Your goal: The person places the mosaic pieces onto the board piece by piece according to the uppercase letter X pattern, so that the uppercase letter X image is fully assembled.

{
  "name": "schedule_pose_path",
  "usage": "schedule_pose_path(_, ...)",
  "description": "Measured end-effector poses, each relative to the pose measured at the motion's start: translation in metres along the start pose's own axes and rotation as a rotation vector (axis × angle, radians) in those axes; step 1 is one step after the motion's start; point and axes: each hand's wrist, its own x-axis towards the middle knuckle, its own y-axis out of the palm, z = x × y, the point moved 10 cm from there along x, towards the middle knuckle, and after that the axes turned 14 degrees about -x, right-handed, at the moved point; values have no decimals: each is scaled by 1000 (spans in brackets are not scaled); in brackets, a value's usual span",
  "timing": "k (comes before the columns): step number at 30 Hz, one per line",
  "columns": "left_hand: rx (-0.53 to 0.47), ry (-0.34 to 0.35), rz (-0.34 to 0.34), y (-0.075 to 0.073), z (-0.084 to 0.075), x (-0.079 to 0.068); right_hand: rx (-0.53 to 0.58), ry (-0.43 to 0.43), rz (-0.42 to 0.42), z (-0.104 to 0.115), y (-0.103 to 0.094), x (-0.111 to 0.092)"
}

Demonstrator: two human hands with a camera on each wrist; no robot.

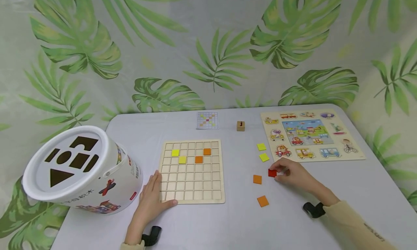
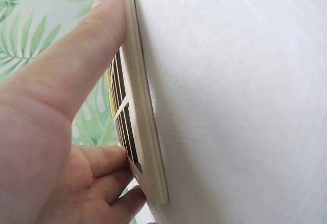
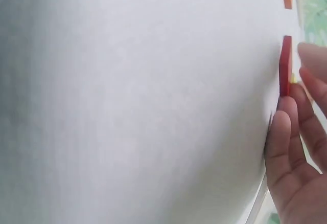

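1. Tile (image 1: pixel 272 173), red, is at three o'clock from our board (image 1: pixel 190 177).
2. Our right hand (image 1: pixel 294 174) curls its fingers around it.
3. Our left hand (image 1: pixel 150 196) touches the board at eight o'clock, fingers straight, thumb spread.

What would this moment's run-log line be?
left hand: touches grid board | right hand: touches red tile | on board: two yellow tiles, two orange tiles

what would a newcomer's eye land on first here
Probably the big white bucket at the left, with dark holes in its lid. Next, perhaps the wooden grid in the middle, holding two yellow tiles and two orange ones. Then the bright red tile at the right hand's fingertips, right of the grid.
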Motion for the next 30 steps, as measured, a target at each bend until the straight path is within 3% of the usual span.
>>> schedule_pose_path(7,0,3,-3,1,0,0,-79,-7,-22,8,1,4)
schedule_pose_path(13,-8,5,-8,0,0,0,-32,-32,-7,23,4,17)
schedule_pose_path(23,-6,2,-9,0,0,1,64,-213,11,105,22,63)
schedule_pose_path(30,-3,6,-1,0,0,1,81,-308,75,162,47,102)
